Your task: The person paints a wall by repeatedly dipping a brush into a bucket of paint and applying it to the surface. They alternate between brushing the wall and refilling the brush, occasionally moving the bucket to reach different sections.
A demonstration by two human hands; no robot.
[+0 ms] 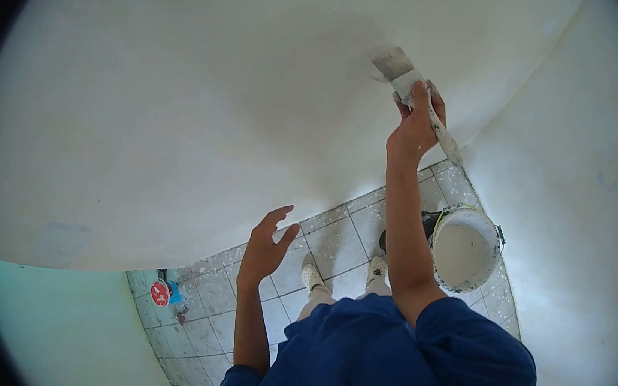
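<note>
In my right hand (415,125) is a wide paintbrush (409,83), gripped near its ferrule with the handle pointing back toward the corner. Its bristles are right at the white wall (205,107) in front of me. My left hand (267,247) hangs lower and to the left, thumb and fingers apart, holding nothing, close to the wall's lower part. Below and to the right of my right forearm stands a bucket (464,256) of whitish paint, its rim smeared and its wire handle folded to the side.
A second white wall (588,192) meets the front one at the right corner. Paint spots dot the tiled floor (219,293) around my light clogs (311,275). Against the left side sits a small container with a red top (161,293) and something blue beside it.
</note>
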